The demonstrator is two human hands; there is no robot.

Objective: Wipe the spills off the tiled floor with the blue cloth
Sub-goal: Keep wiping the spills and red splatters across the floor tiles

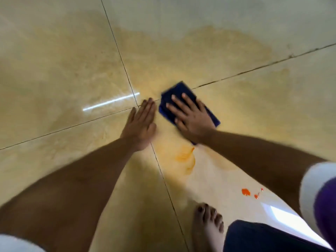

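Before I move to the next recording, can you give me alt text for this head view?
The right hand presses a folded blue cloth flat on a glossy tiled floor smeared with a pale orange film, while the left hand rests open on the tile beside it. Bright orange drops remain nearer the person's bare foot.

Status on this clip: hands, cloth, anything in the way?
Right hand flat on blue cloth, pressing it to the tiled floor. Left hand open beside it. Orange drops unwiped near bare foot.
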